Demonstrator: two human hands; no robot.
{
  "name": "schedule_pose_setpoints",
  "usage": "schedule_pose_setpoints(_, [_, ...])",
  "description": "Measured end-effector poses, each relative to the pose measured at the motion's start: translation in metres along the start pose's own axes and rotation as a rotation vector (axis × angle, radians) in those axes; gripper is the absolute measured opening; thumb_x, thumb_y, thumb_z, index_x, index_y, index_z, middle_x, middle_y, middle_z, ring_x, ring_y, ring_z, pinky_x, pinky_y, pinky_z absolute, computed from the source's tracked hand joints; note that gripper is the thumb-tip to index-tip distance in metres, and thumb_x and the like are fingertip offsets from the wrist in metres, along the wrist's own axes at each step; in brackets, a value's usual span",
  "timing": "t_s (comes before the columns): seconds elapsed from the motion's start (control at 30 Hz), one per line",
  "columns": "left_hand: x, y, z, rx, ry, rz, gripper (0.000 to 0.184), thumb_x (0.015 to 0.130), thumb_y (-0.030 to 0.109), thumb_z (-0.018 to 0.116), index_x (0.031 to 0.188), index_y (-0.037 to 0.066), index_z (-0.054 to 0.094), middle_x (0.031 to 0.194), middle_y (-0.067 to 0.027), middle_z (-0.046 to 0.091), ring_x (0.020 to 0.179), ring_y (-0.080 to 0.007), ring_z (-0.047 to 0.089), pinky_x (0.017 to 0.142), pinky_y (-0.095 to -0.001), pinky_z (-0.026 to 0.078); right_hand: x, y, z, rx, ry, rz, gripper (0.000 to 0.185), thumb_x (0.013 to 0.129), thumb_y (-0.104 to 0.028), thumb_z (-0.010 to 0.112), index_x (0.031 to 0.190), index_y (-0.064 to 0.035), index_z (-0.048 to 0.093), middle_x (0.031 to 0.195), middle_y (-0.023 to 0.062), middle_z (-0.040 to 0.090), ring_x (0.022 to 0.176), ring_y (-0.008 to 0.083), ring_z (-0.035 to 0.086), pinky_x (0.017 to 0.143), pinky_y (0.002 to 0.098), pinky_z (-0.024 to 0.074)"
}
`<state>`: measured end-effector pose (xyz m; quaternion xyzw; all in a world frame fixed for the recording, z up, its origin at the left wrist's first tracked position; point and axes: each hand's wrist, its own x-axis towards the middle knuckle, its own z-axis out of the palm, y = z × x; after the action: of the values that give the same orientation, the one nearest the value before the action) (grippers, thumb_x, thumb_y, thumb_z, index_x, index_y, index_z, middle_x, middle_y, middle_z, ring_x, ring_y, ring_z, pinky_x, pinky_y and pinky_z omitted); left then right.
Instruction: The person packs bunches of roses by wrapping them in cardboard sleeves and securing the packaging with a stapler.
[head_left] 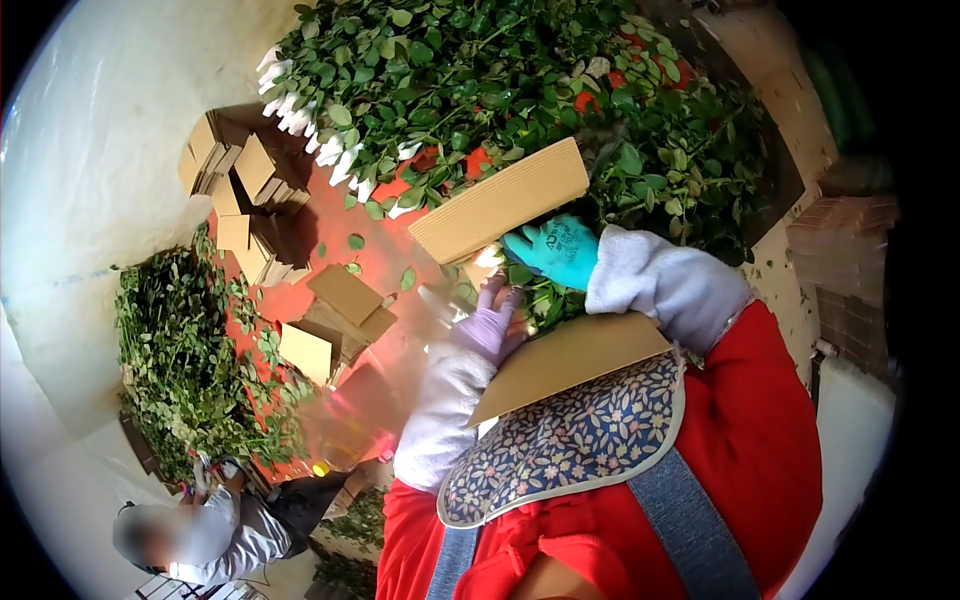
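My left hand (489, 325), in a lavender glove, reaches in from below with its fingers stretched out and a little apart. They touch white blooms (489, 257) and green leaves. Opposite it, my right hand (556, 250), in a teal glove, curls its fingers over the leafy flower stems (545, 302). The bunch lies between two cardboard panels: a corrugated one (500, 200) stands on the far side, and a smooth one (570, 365) leans against my floral apron (575, 440). The stem ends are hidden under leaves and gloves.
A big heap of leafy stems (450, 90) with white-wrapped heads covers the far red table (330, 215). Cardboard stacks (265, 170) and loose cardboard pieces (345, 300) lie leftward. Another leafy pile (175, 350) sits near a co-worker (240, 530). A clear bottle (335, 450) lies below.
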<state>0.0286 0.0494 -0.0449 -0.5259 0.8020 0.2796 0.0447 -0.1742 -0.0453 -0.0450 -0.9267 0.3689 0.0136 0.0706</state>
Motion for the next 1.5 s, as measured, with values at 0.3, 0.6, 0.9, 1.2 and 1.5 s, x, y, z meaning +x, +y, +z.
schedule_pose_setpoints(0.3, [0.004,-0.004,0.013,-0.069,0.111,0.096,0.070,0.076,0.028,0.073,0.138,0.016,0.041,0.146,-0.0176,0.030,0.097,-0.0339,0.064,0.077,-0.0404,0.056,0.007,0.003,-0.004,0.082,0.074,-0.161,0.042,0.079,-0.020,0.058,0.120,-0.0142,0.054,0.115,0.0068,0.055,0.084,0.0262,0.061,0.066,0.0422,0.0480])
schedule_pose_setpoints(0.6, [-0.011,-0.005,0.001,-0.563,0.457,0.175,0.053,0.078,0.012,0.071,0.127,0.009,0.053,0.127,-0.0145,0.052,0.113,-0.0353,0.056,0.092,-0.0391,0.050,-0.019,0.000,-0.023,0.148,0.023,-0.152,0.042,0.091,-0.042,0.052,0.121,-0.0125,0.057,0.078,0.0101,0.061,0.060,0.0294,0.060,0.055,0.0426,0.0451])
schedule_pose_setpoints(0.9, [-0.006,-0.024,0.037,-1.517,0.579,-0.259,0.041,0.091,-0.009,0.033,0.128,0.000,0.048,0.119,-0.0109,0.059,0.102,-0.0164,0.061,0.091,-0.0290,0.048,-0.008,-0.007,-0.028,0.161,0.052,-0.152,0.031,0.088,-0.033,0.061,0.111,-0.0121,0.063,0.075,0.0093,0.060,0.061,0.0279,0.059,0.054,0.0421,0.0450])
schedule_pose_setpoints(1.2, [0.014,-0.003,-0.041,-2.053,0.145,-0.471,0.015,0.090,0.029,0.039,0.082,0.016,0.041,0.072,0.0012,0.043,0.059,-0.0135,0.033,0.056,-0.0298,0.024,-0.003,-0.007,-0.028,0.150,0.088,-0.174,0.033,0.088,-0.030,0.063,0.115,-0.0113,0.062,0.073,0.0090,0.058,0.060,0.0267,0.057,0.054,0.0404,0.0450])
schedule_pose_setpoints(1.5, [-0.006,0.025,-0.031,-2.511,0.272,-0.709,0.016,0.092,0.029,0.038,0.079,0.020,0.043,0.071,0.0035,0.043,0.054,-0.0114,0.032,0.048,-0.0269,0.021,-0.009,-0.006,-0.028,0.165,0.077,-0.174,0.035,0.087,-0.028,0.063,0.119,-0.0119,0.061,0.072,0.0092,0.058,0.058,0.0274,0.056,0.053,0.0412,0.0449])
